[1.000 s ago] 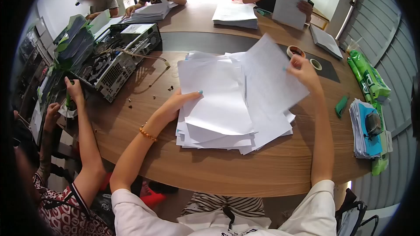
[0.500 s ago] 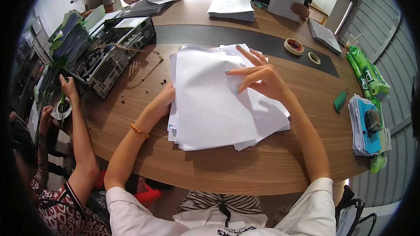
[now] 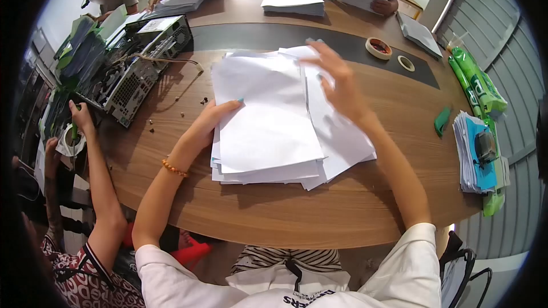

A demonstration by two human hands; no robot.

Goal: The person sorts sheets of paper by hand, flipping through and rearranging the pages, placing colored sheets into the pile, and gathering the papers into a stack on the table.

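Note:
A loose stack of white paper sheets (image 3: 265, 120) lies on the wooden table in front of me, its edges uneven. My left hand (image 3: 212, 118) grips the stack's left edge, thumb on the top sheet and the other fingers hidden beneath. Over the upper right of the pile hovers my right hand (image 3: 341, 82), slightly blurred, its fingers apart and nothing visible in them. Below that hand, more white sheets (image 3: 342, 137) fan out to the right, partly under the left-hand pile.
An opened computer case (image 3: 134, 74) stands at the left, with small screws nearby. Tape rolls (image 3: 378, 48), a green object (image 3: 442, 121), green packages (image 3: 478, 82) and clipped papers (image 3: 469, 151) lie rightward. Co-workers sit at the far side with paper stacks (image 3: 293, 1); another person's hand (image 3: 81, 117) is at left.
My left thumb has come onto the top sheet. My right hand has lifted off the paper and shifted slightly, and the top sheets now lie further left, exposing the sheets at right.

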